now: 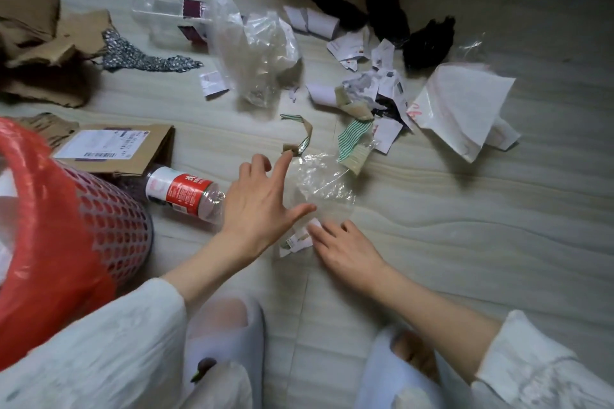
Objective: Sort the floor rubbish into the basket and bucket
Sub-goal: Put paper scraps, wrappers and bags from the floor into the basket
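The left hand point(257, 206) hovered with fingers spread over the crumpled clear plastic wrap point(324, 183) on the grey floor point(465, 226). The right hand point(345, 252) pressed small torn paper scraps point(295, 241) with nearly straight fingers. The red mesh basket point(109, 219) stood at the left, beside a clear red-labelled plastic bottle point(182, 192).

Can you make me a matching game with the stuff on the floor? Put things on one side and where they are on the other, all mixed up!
Things:
1. Red basket
2. Bottle with red label
3. Torn cardboard
4. Black cloth pieces

Places:
A. Top left corner of the floor
B. Lying on its side beside the basket
C. Far side, right of the middle
D. Close by, at the person's left

Pairs: 1-D, 2-B, 3-A, 4-C
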Tool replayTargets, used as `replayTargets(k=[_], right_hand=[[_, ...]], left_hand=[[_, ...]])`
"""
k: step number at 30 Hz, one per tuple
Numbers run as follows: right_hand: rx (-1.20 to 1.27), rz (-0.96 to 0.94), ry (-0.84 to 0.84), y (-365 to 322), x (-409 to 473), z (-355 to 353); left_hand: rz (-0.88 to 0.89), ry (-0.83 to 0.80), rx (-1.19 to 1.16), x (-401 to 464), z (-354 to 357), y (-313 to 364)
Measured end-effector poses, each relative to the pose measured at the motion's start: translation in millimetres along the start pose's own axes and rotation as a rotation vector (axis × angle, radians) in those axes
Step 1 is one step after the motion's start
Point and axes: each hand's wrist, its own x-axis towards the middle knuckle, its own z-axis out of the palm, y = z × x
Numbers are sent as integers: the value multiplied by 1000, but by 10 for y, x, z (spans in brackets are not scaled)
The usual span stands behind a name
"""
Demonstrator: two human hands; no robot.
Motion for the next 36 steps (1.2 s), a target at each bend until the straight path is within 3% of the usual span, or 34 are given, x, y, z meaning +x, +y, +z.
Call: replayTargets(k=[5,11,21,36], right_hand=[[93,61,3,-33,120,28],[141,38,17,-110,205,-60],[307,145,-203,-74,391,-166],[278,129,-97,-182,291,-144]], left_hand=[[-17,-65,-56,138,80,49],[-99,-21,-257,113,76,-280],[-172,-7,-327,145,125,-554],[-158,31,-295,107,112,-529]])
